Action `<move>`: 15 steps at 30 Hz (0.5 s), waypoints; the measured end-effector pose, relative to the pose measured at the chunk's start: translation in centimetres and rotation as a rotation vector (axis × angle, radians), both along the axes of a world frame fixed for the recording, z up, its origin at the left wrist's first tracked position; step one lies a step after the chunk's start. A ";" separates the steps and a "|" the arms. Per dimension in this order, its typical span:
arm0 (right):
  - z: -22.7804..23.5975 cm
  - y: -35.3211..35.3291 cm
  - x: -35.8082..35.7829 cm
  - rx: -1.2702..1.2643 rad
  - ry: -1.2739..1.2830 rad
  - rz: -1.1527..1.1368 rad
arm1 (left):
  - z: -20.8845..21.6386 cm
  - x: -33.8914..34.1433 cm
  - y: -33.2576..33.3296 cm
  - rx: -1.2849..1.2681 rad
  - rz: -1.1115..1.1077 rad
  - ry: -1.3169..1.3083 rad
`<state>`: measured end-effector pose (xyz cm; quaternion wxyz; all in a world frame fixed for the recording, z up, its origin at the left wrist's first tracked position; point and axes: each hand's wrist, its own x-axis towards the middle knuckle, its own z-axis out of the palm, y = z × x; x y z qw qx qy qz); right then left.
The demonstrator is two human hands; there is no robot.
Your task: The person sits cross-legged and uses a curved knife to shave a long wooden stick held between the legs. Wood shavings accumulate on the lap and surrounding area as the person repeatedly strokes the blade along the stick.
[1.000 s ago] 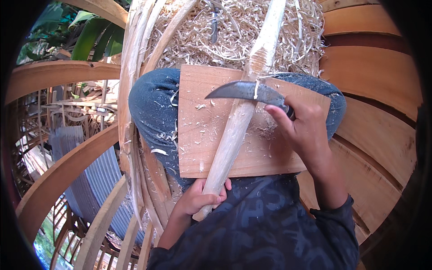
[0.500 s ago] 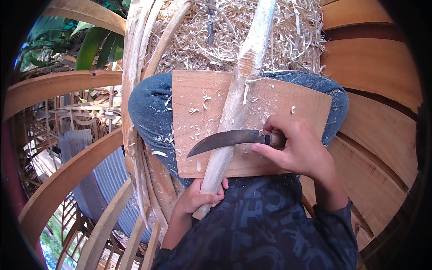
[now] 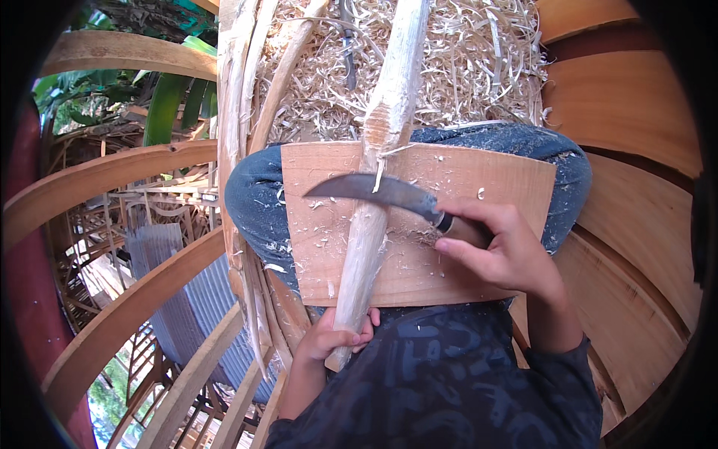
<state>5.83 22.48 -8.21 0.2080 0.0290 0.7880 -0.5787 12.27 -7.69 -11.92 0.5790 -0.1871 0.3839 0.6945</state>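
Observation:
Across my lap lies a flat wooden board dusted with shavings. A peeled pale wooden pole runs over it, from my waist out to the far heap, with a rough brownish notch in its side past the board's far edge. My left hand is wrapped round the pole's near end. In my right hand is the handle of a knife with a broad, curved dark blade. The blade lies crosswise over the pole, its tip pointing left. A thin curl of wood hangs from the pole at the blade.
A thick heap of shavings covers the surface beyond my knees, with another dark blade lying in it. Long split sticks lie along the left. Wooden slats curve past on the left; wide planks rise on the right.
My right hand has turned the knife, and its blade now sits farther up the pole, away from me. The pole's far end has swung left. My left hand keeps its hold.

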 end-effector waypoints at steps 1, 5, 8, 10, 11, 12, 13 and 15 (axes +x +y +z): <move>-0.2 -0.2 0.2 -0.101 -0.039 0.203 | 0.1 0.1 0.1 -0.006 -0.005 0.003; 0.0 -0.5 -0.2 -0.097 0.018 -0.211 | 0.5 0.2 0.5 -0.080 0.018 0.022; -1.1 -0.4 -0.2 -0.117 0.087 -0.181 | 0.5 -0.2 0.3 -0.046 0.024 -0.003; -0.7 -0.3 0.1 -0.398 -0.129 -0.248 | 0.3 0.1 0.2 -0.049 0.014 0.021; -0.5 0.3 -0.4 -0.476 -0.326 -0.190 | 0.2 0.4 0.1 -0.050 0.016 0.035; -0.4 1.4 -1.0 -0.549 -0.525 -0.128 | 0.2 0.5 0.1 -0.049 0.025 0.037; -0.5 1.7 -1.2 -0.528 -0.504 -0.094 | 0.2 0.4 0.2 -0.046 0.027 0.039; -1.3 1.0 -1.1 -0.396 -0.249 -0.048 | 0.1 0.2 0.1 -0.040 0.024 0.032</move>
